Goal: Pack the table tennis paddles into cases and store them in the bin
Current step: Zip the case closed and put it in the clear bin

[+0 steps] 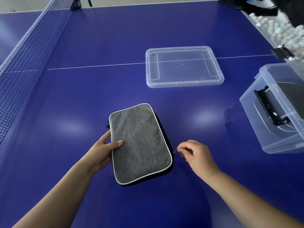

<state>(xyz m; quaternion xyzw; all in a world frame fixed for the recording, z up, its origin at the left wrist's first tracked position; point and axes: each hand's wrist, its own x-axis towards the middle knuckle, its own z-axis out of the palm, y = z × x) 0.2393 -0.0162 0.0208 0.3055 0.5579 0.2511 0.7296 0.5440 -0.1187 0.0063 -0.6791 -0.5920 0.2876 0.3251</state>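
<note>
Head view showed you working at a blue table tennis table [115, 38]. The grey paddle case [139, 143] lay flat just in front of you, its long axis running from about 5 o'clock up to 11 o'clock, with white piping around the edge and a dark underside. Your left hand [105, 150] steadied it from the 9 o'clock side: the thumb lay on the grey top and the fingers curled around the left edge. Your right hand [195, 153] was at the 3 o'clock side of the case, and its thumb and forefinger pinched the small zipper pull [175, 151] at the lower right corner. So the zipper lay directly beside your right hand, and I judge the pull had to travel along the case edge. Whether a paddle was inside I could not tell.

The clear bin [269, 122] stood at 2 o'clock, well apart from the case, with something dark already in it. Its lid [184, 66] lay at 1 o'clock, farther away.
</note>
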